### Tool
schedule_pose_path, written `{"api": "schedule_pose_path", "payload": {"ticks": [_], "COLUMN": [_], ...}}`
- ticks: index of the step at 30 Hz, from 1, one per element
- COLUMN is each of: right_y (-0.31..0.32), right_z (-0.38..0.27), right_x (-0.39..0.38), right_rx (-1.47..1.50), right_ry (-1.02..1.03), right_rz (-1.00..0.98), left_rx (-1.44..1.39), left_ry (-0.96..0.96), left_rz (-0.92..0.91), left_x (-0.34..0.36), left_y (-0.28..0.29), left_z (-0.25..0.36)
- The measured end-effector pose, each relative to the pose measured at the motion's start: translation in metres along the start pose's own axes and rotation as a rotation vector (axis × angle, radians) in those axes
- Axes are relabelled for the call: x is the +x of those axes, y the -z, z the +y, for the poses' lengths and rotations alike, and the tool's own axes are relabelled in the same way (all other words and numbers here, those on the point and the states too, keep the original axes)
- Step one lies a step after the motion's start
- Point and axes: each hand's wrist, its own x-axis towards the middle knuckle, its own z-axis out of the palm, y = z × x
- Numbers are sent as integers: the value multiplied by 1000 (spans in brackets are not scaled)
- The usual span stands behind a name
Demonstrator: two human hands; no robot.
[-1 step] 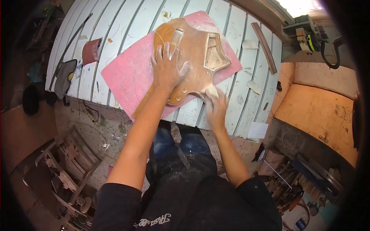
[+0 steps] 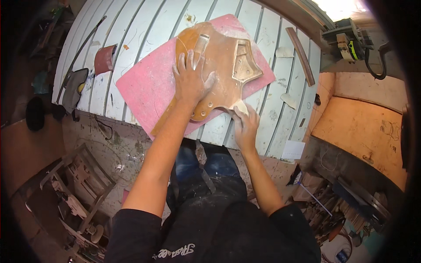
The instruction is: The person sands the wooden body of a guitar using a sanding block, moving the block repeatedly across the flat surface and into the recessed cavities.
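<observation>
A wooden guitar body (image 2: 223, 59) with routed cavities and a dusty face lies on a pink mat (image 2: 140, 79). My left hand (image 2: 190, 81) rests on its left part with fingers spread. At the lower right horn, my right hand (image 2: 246, 125) grips a small pale pad (image 2: 239, 106), perhaps folded abrasive paper, against the body's edge. My fingertips there are partly hidden by the pad and wood.
The white slatted bench (image 2: 153, 22) holds a red abrasive sheet (image 2: 104, 59), a dark bag-like item (image 2: 72, 90), a wooden strip (image 2: 300, 56), paper scraps (image 2: 288, 100) and a white sheet (image 2: 293, 150). A wooden frame (image 2: 79, 188) stands lower left, an orange board (image 2: 351, 131) right.
My right hand and the pale pad have shifted very slightly along the horn's edge. My left hand stays spread on the guitar body; the whole scene sits marginally lower in view.
</observation>
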Motion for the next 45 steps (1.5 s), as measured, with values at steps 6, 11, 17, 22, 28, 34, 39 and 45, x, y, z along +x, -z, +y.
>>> {"api": "schedule_pose_path", "payload": {"ticks": [6,11,17,22,28,34,39,45], "right_y": [-4,4,-7,-11,-11,-10,-9,-4], "right_z": [-2,-4,-7,-9,-8,-8,-7,0], "right_x": [26,-14,3,2,3,5,4,-4], "right_rx": [17,-11,-36,-18,-19,10,-42,-26], "right_ry": [-115,-95,-161,-197,-192,-192,-155,-108], "right_rz": [0,-27,28,25,17,12,47,-22], "left_rx": [-18,-12,-31,-15,-10,-8,-19,-46], "left_ry": [-26,-7,-44,-44,-42,-33,-27,-22], "left_rz": [4,-14,13,9,12,29,10,6], "left_x": [1,0,-4,-6,-2,2,2,-1], "left_y": [-3,-2,-7,-10,-10,-11,-10,-8], "left_z": [6,1,0,-4,-4,-4,0,-3]}}
